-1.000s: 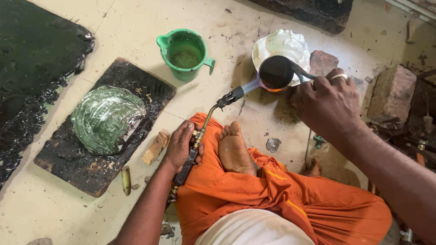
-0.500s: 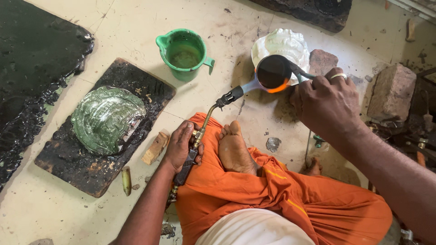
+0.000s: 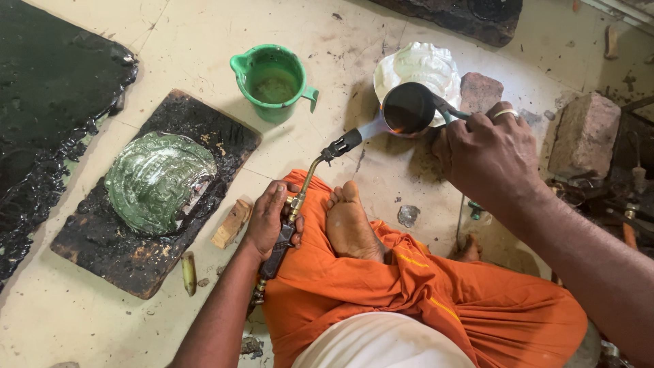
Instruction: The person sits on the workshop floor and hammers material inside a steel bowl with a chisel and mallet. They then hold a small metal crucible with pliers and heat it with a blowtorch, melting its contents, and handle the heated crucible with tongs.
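Head view has my left hand (image 3: 269,221) clenched round the torch (image 3: 300,204), its flame under the small dark pan (image 3: 407,109) my right hand (image 3: 487,153) grips above the floor (image 3: 204,41); heating step, I judge, needing steady aim next.

**Torch on ladle, seated on floor**

Left hand (image 3: 268,219) grips gas torch (image 3: 300,204) resting on orange-clad knee; nozzle aimed up-right w/ flame on underside of small dark ladle (image 3: 409,109). Right hand (image 3: 489,151), ring on finger, holds ladle handle. Ladle sits in front of white shell-shaped piece (image 3: 436,65). Green jug (image 3: 272,82) nearby on floor. To left, greenish embossed metal piece (image 3: 157,180) lies on black pitch board (image 3: 116,252). Bricks (image 3: 586,133) at right.
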